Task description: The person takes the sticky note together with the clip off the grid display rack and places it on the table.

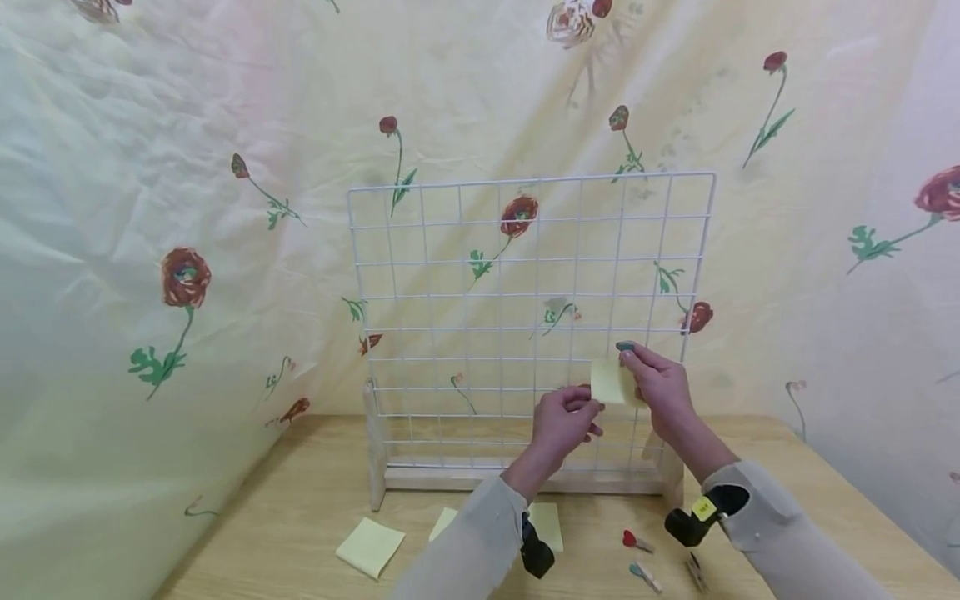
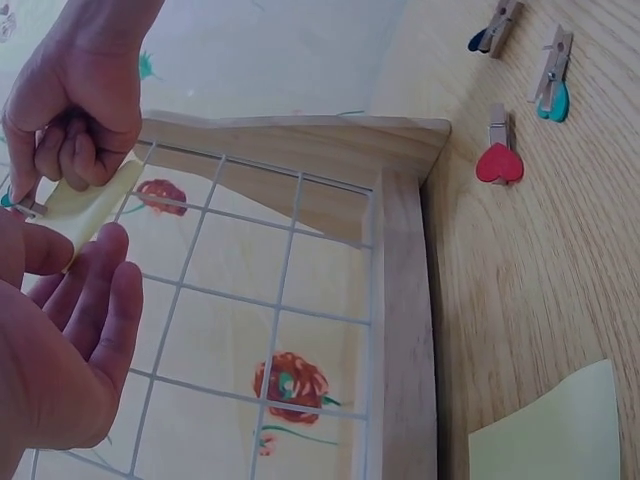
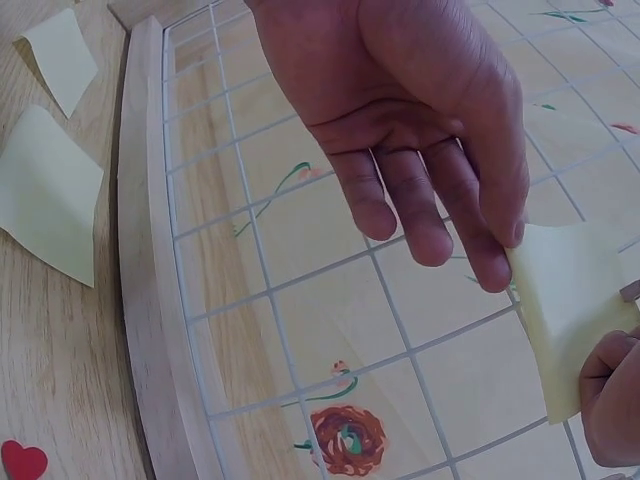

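Observation:
Both hands hold a pale yellow sticky note [image 1: 610, 382] up in front of the lower right part of a white wire grid [image 1: 480, 295]. My left hand [image 1: 564, 423] pinches the note's lower left edge between thumb and fingertips, the other fingers loosely bent. Higher up, my right hand [image 1: 662, 385] grips the note's right side. It also holds a small clothespin with a teal end [image 1: 625, 345] at the note's upper edge. In the left wrist view the note [image 2: 95, 205] looks bent between the two hands, and the right hand's fingers [image 2: 90, 150] are curled.
The grid stands in a wooden base [image 1: 517, 479] on a wood-grain table. Before it lie more yellow notes [image 1: 371, 547], one partly behind the left sleeve. Right of them lie a red-heart clothespin [image 1: 637, 542], a blue-green one [image 1: 645, 575] and a dark-ended one [image 1: 696, 573]. Flowered cloth [image 1: 300, 83] hangs behind.

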A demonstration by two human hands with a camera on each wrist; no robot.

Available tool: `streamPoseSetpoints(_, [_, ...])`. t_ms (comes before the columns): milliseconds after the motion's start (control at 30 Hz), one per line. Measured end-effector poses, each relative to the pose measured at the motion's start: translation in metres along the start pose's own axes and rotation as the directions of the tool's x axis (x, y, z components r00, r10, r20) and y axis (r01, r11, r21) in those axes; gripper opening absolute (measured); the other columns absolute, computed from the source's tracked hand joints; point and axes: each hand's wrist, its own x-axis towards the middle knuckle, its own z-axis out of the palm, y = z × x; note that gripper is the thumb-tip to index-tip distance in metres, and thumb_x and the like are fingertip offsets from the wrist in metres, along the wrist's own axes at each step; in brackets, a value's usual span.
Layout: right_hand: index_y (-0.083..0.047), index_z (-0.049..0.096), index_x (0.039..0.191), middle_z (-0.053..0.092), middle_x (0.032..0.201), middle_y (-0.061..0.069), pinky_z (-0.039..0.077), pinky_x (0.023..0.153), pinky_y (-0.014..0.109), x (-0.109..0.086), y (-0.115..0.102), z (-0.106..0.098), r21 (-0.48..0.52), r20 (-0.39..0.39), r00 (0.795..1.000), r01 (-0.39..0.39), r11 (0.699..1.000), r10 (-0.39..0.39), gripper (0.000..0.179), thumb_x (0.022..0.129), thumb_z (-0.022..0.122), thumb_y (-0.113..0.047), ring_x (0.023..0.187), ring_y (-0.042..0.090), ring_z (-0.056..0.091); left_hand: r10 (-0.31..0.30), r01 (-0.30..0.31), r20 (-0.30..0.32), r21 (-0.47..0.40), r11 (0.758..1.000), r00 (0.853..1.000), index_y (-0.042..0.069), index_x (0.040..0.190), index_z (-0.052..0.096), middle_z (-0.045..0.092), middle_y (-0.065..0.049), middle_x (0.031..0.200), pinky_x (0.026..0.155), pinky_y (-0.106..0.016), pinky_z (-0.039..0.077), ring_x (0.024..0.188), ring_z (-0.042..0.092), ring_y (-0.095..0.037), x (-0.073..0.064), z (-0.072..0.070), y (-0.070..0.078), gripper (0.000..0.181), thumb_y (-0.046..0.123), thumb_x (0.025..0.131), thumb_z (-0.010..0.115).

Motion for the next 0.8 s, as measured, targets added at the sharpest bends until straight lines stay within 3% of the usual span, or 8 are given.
streamPoseSetpoints(100, [-0.033,0.073,0.106,0.062,0.083,-0.018,0.033,0.057,0.017,0.0002,-0.0006,0.0004,0.016,-0.002,1.000,-0.004,1.000,0.004,0.017,0.094,0.062,-0.030,0.062,0.005,0.036,0.045,-0.045,-0.006,0.018,0.999,0.999,0.013,0.098,0.071,0.073,0.003,0.082,0.053,-0.025,0.054,0.058,0.066,-0.015,0.0002,-0.0003,0.0013,0.010,0.013,0.089,0.067])
streamPoseSetpoints(333, [-0.039,0.074,0.093,0.063,0.082,-0.019,0.035,0.059,0.017,0.0000,-0.0009,0.0015,0.038,-0.001,1.000,-0.005,0.999,0.005,0.015,0.094,0.063,-0.030,0.071,0.006,0.040,0.087,-0.086,-0.009,0.049,0.995,0.996,0.013,0.098,0.072,0.074,-0.004,0.087,0.051,-0.022,0.052,0.056,0.065,-0.012,-0.0009,-0.0016,0.0028,0.010,0.013,0.089,0.067])
streamPoseSetpoints(500, [-0.037,0.075,0.092,0.062,0.081,-0.017,0.034,0.058,0.017,0.0002,0.0003,0.0015,0.064,0.011,1.000,-0.008,0.998,0.007,0.015,0.094,0.063,-0.029,0.067,0.005,0.038,0.100,-0.099,-0.009,0.062,0.993,0.995,0.013,0.098,0.072,0.073,0.004,0.081,0.050,-0.022,0.052,0.055,0.065,-0.011,-0.0020,-0.0036,0.0021,0.010,0.014,0.089,0.067])
streamPoseSetpoints(800, [-0.032,0.076,0.090,0.057,0.075,-0.012,0.032,0.054,0.017,-0.0008,0.0018,-0.0005,0.151,0.053,0.999,-0.017,0.988,0.009,0.015,0.094,0.063,-0.026,0.056,0.004,0.035,0.129,-0.129,-0.005,0.071,0.989,0.992,0.013,0.099,0.072,0.073,0.005,0.081,0.048,-0.021,0.051,0.054,0.064,-0.010,-0.0019,-0.0048,-0.0008,0.011,0.014,0.090,0.066])
